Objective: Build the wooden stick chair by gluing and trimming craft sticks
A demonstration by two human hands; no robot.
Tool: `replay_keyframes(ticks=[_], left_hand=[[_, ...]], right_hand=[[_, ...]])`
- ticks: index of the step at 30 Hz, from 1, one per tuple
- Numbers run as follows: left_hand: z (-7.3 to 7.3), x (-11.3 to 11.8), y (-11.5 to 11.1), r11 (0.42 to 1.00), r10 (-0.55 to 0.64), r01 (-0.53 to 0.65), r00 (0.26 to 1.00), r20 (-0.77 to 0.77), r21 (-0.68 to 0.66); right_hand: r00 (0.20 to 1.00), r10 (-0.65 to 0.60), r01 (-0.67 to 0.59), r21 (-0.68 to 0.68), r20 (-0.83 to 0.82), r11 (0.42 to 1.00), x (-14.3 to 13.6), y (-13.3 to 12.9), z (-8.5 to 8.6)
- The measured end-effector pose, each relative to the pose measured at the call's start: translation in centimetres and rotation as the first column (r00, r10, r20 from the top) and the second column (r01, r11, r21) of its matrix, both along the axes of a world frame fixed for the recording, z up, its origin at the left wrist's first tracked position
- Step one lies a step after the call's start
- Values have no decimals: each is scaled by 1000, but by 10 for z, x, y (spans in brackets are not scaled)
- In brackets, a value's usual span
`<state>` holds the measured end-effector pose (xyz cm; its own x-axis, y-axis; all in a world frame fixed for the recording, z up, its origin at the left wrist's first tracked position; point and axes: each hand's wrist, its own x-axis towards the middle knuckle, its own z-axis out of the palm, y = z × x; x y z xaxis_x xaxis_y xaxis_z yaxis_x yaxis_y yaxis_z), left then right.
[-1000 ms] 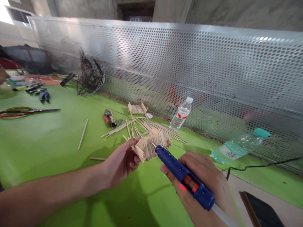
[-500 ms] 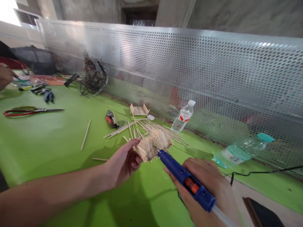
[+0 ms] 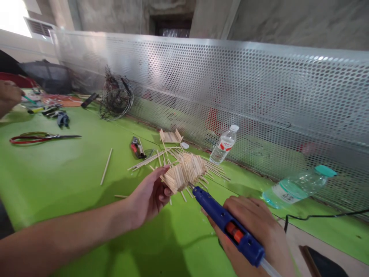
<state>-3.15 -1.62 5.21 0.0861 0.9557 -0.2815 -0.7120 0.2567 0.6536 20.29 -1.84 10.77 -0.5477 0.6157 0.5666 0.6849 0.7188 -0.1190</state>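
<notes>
My left hand (image 3: 152,194) grips the left end of a small structure of pale wooden sticks (image 3: 184,171), thumb on top and fingers curled below. My right hand (image 3: 250,227) is wrapped round a blue glue gun (image 3: 227,225) with an orange part in its side and a clear glue stick at its rear. The gun's nozzle is at the lower edge of the stick structure; whether it touches cannot be told. Loose sticks (image 3: 216,171) lie fanned out behind the structure. Farther back stands a small stick frame (image 3: 171,137).
On the green table (image 3: 72,173) are red-handled scissors (image 3: 43,137), pliers (image 3: 62,119), a cutter (image 3: 137,147), a wire bundle (image 3: 117,96) and two bottles (image 3: 225,144). A perforated metal panel (image 3: 259,84) runs behind. Another person's hand (image 3: 10,96) is far left.
The stick structure has tilted slightly in my left hand, and the nozzle has gone from its top surface to its lower edge. The whole view has shifted a little.
</notes>
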Motion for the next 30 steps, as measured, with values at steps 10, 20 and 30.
replay_keyframes(ticks=[10,20,30], left_hand=[[5,3,-5,999,-35,34,999,-40,-17],[4,8,-3,998,-49,44,994,-99,-51],[5,9,-4,998,-33,28,993,-112,-51]], right_hand=[[990,30,-20,75,-138,997,-3,7,-3],[983,54,-44,59,-176,997,-6,6,-2],[993,37,-28,75,-114,997,-2,7,-2]])
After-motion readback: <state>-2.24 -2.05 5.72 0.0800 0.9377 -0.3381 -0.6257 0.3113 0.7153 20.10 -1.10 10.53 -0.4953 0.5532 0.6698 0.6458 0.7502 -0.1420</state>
